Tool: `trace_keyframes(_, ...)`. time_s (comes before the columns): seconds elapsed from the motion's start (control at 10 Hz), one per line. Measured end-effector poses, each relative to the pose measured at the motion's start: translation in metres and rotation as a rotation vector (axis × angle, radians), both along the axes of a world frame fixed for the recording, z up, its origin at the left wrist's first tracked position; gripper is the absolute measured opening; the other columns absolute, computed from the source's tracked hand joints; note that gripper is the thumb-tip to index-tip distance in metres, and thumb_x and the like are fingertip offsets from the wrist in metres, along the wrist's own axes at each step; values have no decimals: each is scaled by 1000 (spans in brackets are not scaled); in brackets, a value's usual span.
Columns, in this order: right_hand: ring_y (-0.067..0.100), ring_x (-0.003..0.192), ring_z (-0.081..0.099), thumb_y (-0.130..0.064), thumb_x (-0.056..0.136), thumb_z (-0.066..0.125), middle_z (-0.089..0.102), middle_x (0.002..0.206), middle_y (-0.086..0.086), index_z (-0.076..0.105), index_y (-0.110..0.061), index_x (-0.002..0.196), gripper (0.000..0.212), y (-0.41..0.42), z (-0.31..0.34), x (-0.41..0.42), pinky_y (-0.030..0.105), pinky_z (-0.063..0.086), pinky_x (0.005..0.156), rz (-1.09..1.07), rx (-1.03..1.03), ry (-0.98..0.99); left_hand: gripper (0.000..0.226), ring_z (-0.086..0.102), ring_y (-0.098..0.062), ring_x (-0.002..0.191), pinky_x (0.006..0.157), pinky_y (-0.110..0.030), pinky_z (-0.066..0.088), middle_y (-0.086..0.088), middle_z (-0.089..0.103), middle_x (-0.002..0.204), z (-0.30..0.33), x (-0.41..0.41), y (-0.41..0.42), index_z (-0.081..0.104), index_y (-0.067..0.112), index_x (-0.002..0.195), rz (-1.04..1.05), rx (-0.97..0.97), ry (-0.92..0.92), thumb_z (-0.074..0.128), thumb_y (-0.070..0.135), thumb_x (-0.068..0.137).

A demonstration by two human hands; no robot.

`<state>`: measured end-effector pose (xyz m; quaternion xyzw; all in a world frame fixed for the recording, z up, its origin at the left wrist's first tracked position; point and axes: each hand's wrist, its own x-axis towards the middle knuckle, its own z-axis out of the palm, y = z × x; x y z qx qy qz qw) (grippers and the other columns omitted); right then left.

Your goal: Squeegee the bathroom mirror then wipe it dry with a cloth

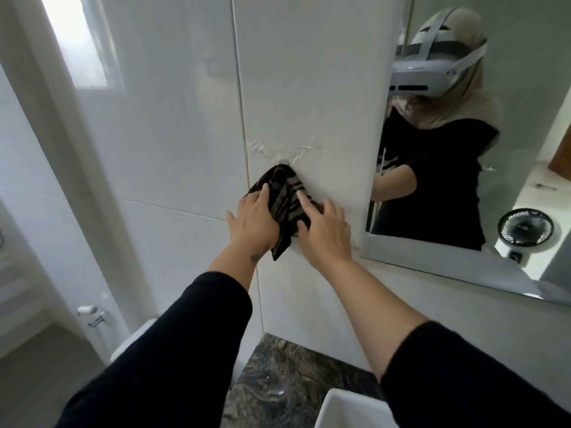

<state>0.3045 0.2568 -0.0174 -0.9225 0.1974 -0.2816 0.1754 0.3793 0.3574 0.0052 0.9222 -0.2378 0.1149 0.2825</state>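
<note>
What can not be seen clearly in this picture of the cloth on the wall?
- Hook, head view: only its top shows; the striped cloth covers the rest.
- Cloth's middle: hidden behind the left hand and right hand.
- Mirror: cut off by the right edge.
- Squeegee: not in view.
- Sink: cut off by the bottom edge.

Left hand point(254, 218) and right hand point(324, 227) side by side on wall tile point(185, 134), cloth point(282, 208) between them. Cloth hangs from hook point(283, 162) just above fingertips. Mirror point(494, 149) right of right hand, its lower edge near that wrist level. Countertop point(296, 372) below both forearms, basin point(349, 409) on it under right arm. Toilet tank point(136, 338) below left arm. Window point(77, 41) far up-left of left hand.
</note>
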Motion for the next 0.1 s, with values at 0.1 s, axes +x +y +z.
trace_keyframes(0.1, 24, 141, 23, -31, 99, 44, 28, 154, 6, 18, -40, 151, 59, 13, -43, -76, 40, 29, 112, 3, 66, 21, 76, 6, -23, 147, 117, -55, 10, 0, 3, 161, -42, -52, 19, -7, 24, 152, -99, -42, 90, 44, 22, 95)
